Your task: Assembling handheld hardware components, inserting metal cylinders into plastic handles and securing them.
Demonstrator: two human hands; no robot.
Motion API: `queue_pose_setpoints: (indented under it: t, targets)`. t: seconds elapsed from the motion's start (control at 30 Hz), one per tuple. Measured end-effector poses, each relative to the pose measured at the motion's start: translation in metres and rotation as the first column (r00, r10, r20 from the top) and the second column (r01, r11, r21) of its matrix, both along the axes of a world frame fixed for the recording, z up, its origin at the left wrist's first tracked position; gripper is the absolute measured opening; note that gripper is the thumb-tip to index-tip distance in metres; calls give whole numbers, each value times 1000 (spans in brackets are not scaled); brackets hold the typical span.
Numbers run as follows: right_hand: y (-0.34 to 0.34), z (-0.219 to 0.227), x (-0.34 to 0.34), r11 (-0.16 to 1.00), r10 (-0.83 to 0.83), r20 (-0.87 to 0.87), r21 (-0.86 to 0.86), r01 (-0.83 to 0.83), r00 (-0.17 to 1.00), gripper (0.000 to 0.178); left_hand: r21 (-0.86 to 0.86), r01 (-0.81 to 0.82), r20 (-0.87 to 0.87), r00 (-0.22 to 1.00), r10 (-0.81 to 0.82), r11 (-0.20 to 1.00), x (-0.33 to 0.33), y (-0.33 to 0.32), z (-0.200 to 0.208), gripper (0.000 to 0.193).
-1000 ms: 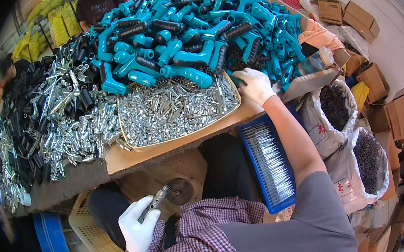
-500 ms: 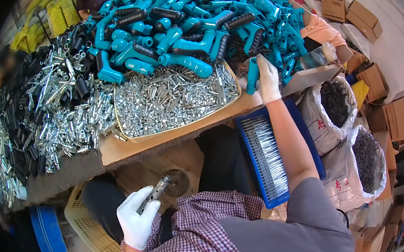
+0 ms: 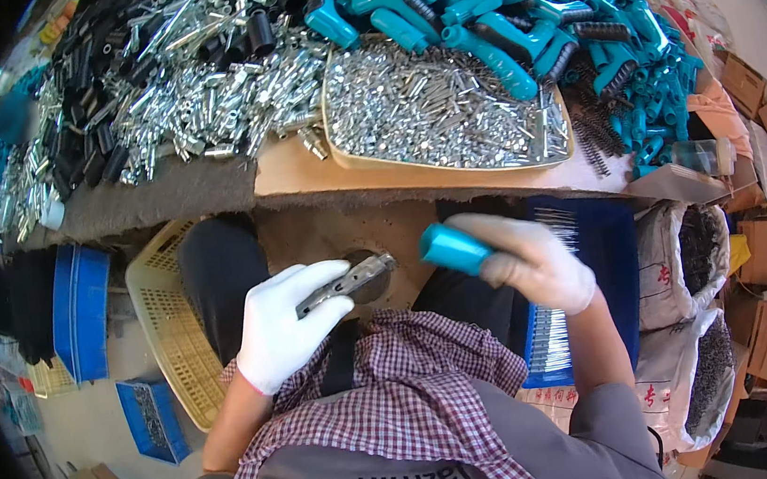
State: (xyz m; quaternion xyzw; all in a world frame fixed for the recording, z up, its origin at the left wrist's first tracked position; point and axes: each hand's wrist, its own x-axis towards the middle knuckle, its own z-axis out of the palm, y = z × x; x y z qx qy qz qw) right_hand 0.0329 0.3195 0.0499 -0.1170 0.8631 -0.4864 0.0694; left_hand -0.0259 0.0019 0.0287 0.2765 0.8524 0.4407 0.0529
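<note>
My gloved left hand (image 3: 293, 321) is closed around a dark metal cylindrical part (image 3: 350, 281), held at a slant over my lap. To its right, my gloved right hand (image 3: 537, 260) grips a teal plastic sleeve (image 3: 454, 248), its wider end pointing left toward the metal part. The two pieces are apart. Motion slightly blurs the right hand. Beyond them, at the bench edge, lies a shallow tray (image 3: 451, 164) heaped with small silver metal pieces. Behind it are piled teal plastic handle housings (image 3: 492, 28) with black grips.
Silver tubes and fittings (image 3: 225, 97) cover the bench's left side, beside black sleeves (image 3: 97, 130). A blue tray of metal rods (image 3: 547, 344) is at my right, next to white sacks (image 3: 683, 376) of dark parts. A yellow basket (image 3: 171, 330) stands left of my legs.
My right hand has come back from the teal pile to above my lap, bringing the teal sleeve. My left hand still holds the metal part. The view has shifted.
</note>
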Motion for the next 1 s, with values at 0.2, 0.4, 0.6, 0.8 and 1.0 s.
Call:
queue_pose_setpoints:
  t: [0.2, 0.4, 0.6, 0.8, 1.0]
  targets:
    - [-14, 2, -26, 986, 130, 177, -130, -108, 976, 47, -65, 140, -67, 987, -144, 988, -6, -18, 4, 36]
    - [-25, 16, -40, 972, 224, 294, 3, -235, 929, 45, -64, 228, -50, 972, -232, 971, -6, -29, 1, 37]
    - [-53, 6, -31, 982, 191, 258, -64, -180, 947, 46, -39, 262, -22, 964, -263, 964, -1, -22, -3, 44]
    - [-69, -16, -22, 988, 155, 189, -35, -152, 970, 43, -122, 301, -45, 950, -308, 946, 6, -16, -10, 53]
    - [-66, -19, -27, 959, 272, 363, -176, -222, 891, 47, -82, 401, 50, 916, -398, 912, 6, -10, -11, 57]
